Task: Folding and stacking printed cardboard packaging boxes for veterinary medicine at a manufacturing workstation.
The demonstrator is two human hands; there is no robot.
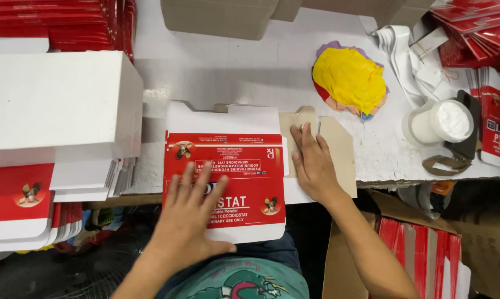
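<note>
A flat red and white printed carton blank (228,166) lies on the white table (250,72) in front of me. My left hand (186,216) rests flat on its near half with fingers spread. My right hand (313,163) presses flat on the brown unprinted flap (341,149) at the carton's right side. Neither hand grips anything.
Stacks of flat red and white cartons (45,138) stand at the left and more (482,33) at the far right. A yellow and purple cloth (349,77) and a white pot of paste (441,124) sit to the right. An open cardboard box (421,249) holds cartons below the table edge.
</note>
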